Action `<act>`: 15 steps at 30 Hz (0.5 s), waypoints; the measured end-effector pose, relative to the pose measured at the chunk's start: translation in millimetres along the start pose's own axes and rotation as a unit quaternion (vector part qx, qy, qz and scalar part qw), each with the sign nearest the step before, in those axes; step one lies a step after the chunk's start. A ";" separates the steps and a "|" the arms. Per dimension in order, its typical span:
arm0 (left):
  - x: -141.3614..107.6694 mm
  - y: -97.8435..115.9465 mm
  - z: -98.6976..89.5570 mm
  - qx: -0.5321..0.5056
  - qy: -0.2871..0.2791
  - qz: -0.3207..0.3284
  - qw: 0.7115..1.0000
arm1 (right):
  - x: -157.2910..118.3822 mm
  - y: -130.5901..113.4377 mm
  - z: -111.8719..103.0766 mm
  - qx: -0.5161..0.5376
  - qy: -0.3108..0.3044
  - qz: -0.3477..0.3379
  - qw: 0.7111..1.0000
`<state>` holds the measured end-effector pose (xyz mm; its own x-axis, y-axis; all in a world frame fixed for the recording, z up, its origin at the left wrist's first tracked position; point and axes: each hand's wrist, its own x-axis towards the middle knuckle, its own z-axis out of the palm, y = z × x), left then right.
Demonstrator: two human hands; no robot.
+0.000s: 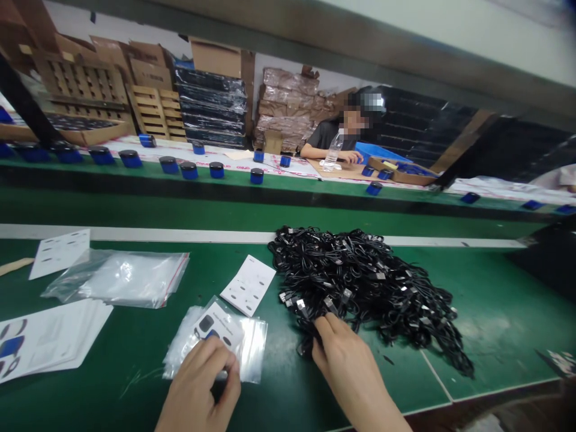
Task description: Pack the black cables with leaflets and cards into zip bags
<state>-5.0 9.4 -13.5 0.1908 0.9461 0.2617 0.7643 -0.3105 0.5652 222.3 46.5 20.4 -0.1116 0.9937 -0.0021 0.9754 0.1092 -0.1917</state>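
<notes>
My left hand (202,381) is closed, thumb and fingers pinched at the lower edge of a clear plastic bag (252,348) that lies on several more bags. A printed card (222,324) with product pictures shows in that bag. At the near edge of a big heap of black USB cables (351,270), my right hand (344,357) has its fingers closed round a bundled cable (306,342). The fingertips are partly hidden among the cables. Just behind the bags lies a white leaflet (249,285) with small drawings.
Printed cards (58,336) are stacked at left, near a larger clear bag (130,279) and another leaflet (60,252). Blue-and-black round items (189,170) line a raised green ledge. Across it a person (335,138) sits by a water bottle (333,150) and a box (400,173).
</notes>
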 end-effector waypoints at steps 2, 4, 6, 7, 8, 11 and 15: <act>0.0 1.5 0.8 -0.004 0.007 -0.017 1.000 | -0.7 4.4 -2.2 0.030 -0.021 -0.012 0.999; 0.1 3.1 1.2 -0.006 0.016 -0.032 0.999 | -2.9 11.1 -5.2 0.114 -0.050 -0.029 0.992; 0.3 3.3 0.7 -0.002 0.017 -0.023 1.000 | -5.7 16.5 -6.3 0.223 -0.064 -0.035 0.972; 0.5 2.7 -0.1 0.002 0.014 -0.014 1.000 | -6.9 17.7 -5.6 0.264 -0.061 -0.029 0.962; 0.9 1.9 -1.1 0.007 0.008 -0.005 1.000 | -7.9 17.8 -3.9 0.282 -0.049 -0.016 0.958; 2.5 0.4 -5.1 0.020 -0.003 0.004 1.000 | -8.7 12.5 3.7 0.251 0.018 0.007 0.968; 4.0 3.6 -8.0 0.052 0.011 -0.007 0.999 | -6.3 5.3 7.5 0.230 0.063 -0.021 0.971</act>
<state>-6.4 11.3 -4.1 0.1671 0.9475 0.2725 0.8269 -0.2852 0.4847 226.8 40.6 12.0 -0.0977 0.9867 0.1301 0.7792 0.1571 -0.6067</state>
